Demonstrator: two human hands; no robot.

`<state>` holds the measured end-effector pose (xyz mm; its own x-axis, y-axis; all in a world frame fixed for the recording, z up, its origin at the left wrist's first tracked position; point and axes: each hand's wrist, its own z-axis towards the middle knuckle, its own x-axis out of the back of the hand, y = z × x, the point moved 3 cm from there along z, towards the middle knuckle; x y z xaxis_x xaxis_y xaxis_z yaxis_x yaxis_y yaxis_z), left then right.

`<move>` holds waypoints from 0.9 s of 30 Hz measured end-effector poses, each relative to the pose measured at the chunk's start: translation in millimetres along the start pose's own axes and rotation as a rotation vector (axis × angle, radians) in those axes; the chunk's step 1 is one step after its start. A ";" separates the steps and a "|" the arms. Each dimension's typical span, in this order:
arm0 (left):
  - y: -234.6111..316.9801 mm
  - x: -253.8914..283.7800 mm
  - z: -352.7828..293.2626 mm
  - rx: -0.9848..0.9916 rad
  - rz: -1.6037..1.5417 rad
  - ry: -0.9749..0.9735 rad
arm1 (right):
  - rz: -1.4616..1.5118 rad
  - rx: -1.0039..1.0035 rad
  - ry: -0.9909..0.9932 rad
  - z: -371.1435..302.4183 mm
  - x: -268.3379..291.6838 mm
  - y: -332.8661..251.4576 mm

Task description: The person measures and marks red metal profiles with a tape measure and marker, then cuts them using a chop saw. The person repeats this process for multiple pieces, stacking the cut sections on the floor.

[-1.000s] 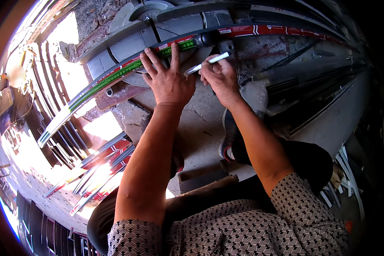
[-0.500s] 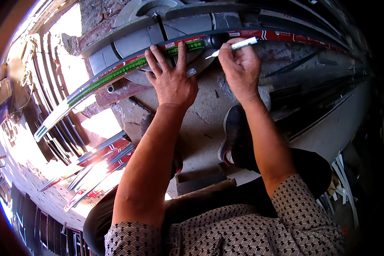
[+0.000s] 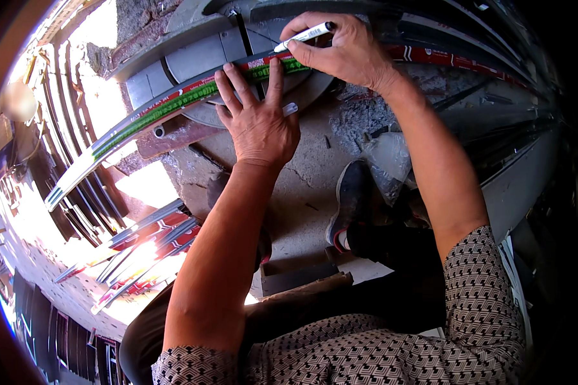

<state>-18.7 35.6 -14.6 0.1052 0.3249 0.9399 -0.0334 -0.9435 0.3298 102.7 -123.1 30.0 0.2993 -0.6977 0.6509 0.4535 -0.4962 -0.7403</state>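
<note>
A grey metal base (image 3: 196, 58) lies under and beyond the red-faced strip (image 3: 257, 63), which could skid on it if nudged. The green measuring tape (image 3: 192, 96), along the strip's near side, could shift should the left hand (image 3: 260, 128), its grip spread flat across both, press unevenly. Above the strip, the right hand (image 3: 348, 51) has its grip clamped on a white marker (image 3: 305, 37); a wobble could misplace the tip, at the strip's far edge, contact unclear.
</note>
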 end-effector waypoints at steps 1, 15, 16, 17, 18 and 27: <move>0.0 -0.3 0.1 -0.002 -0.004 0.003 | -0.024 0.046 0.010 1.3 -1.0 0.3; -0.5 0.8 0.8 0.003 -0.003 -0.017 | -0.065 -0.092 -0.173 3.4 -4.0 -2.0; -0.6 0.7 0.7 0.001 -0.006 -0.012 | -0.067 -0.096 -0.172 3.1 -4.3 -1.8; -0.4 0.9 0.9 0.001 -0.007 -0.011 | -0.071 -0.082 -0.172 3.2 -4.1 -1.9; -0.2 1.1 1.0 0.001 -0.007 -0.009 | -0.075 -0.068 -0.171 3.1 -3.8 -1.7; -0.6 0.9 0.3 0.001 -0.004 -0.014 | 0.254 -0.296 -0.215 8.7 -2.3 -13.8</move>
<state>-18.3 36.4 -14.0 0.1196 0.3277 0.9372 -0.0321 -0.9422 0.3336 103.0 -110.1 40.1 0.5518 -0.7087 0.4396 0.0931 -0.4714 -0.8770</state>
